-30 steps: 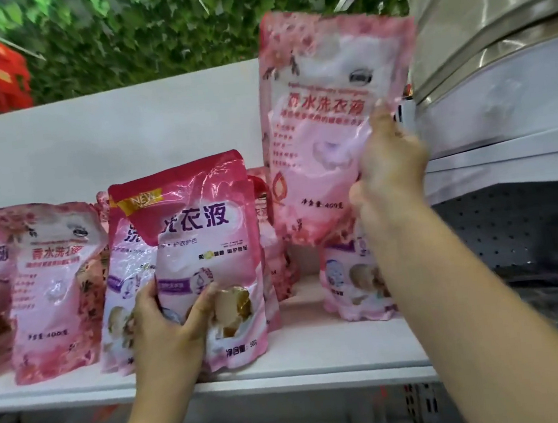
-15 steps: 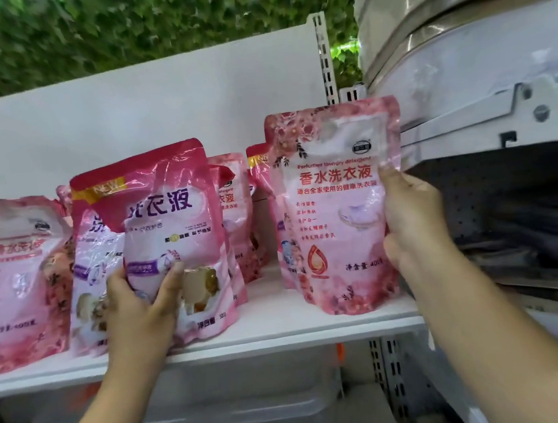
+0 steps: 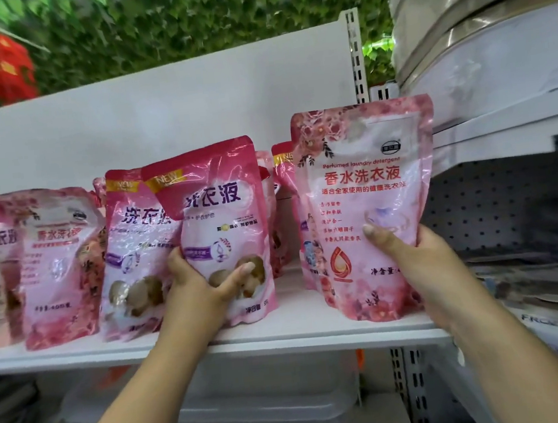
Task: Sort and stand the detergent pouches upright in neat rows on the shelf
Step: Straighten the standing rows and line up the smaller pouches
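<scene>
Fingers (image 3: 242, 271) of left hand (image 3: 199, 288) clasp the dark-pink pouch (image 3: 218, 224); right hand (image 3: 413, 259) holds the floral pouch (image 3: 368, 202), both standing at the shelf (image 3: 301, 341) front.
Risk: soft pouches likely slump or tip once released, the dark-pink one knocking its crowded left neighbour (image 3: 134, 257); the floral one sits near the front lip. White shelf, white back panel, pegboard to the right, leafy wall above.

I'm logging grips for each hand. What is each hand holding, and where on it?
Left hand grips the dark pink pouch at its lower front. Right hand grips the floral pouch at its lower right edge.
</scene>
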